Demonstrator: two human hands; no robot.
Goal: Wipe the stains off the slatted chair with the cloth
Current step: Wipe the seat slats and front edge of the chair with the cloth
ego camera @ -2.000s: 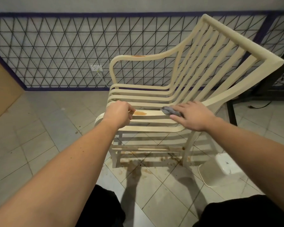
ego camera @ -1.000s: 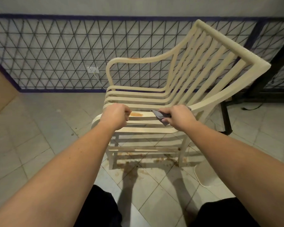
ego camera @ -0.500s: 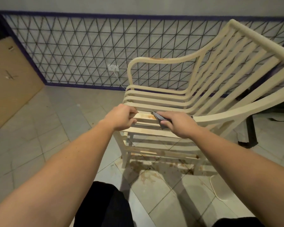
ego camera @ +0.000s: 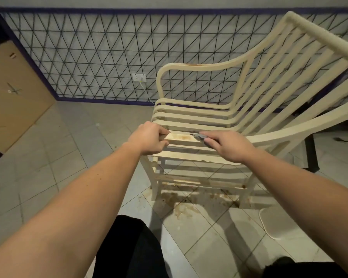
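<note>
A cream slatted chair (ego camera: 273, 93) stands on the tiled floor, seen from its side. My left hand (ego camera: 149, 138) grips the front end of the near armrest. An orange-brown stain (ego camera: 182, 137) marks the top of that armrest between my hands. My right hand (ego camera: 228, 146) presses a small grey cloth (ego camera: 199, 135) on the armrest just right of the stain; most of the cloth is hidden under the fingers. Another rusty stain (ego camera: 194, 65) shows on the far armrest.
Brown splatter (ego camera: 181, 205) stains the floor tiles under the chair. A pale plastic tub (ego camera: 273, 223) sits on the floor at the right. A wire grid fence (ego camera: 88, 57) with a wall socket (ego camera: 139, 77) runs behind. A brown board (ego camera: 14, 93) leans at the left.
The view has shifted left and closer, so the chair sits further right. My right hand has flattened over the cloth and slid slightly left toward the stain. My left hand keeps its grip.
</note>
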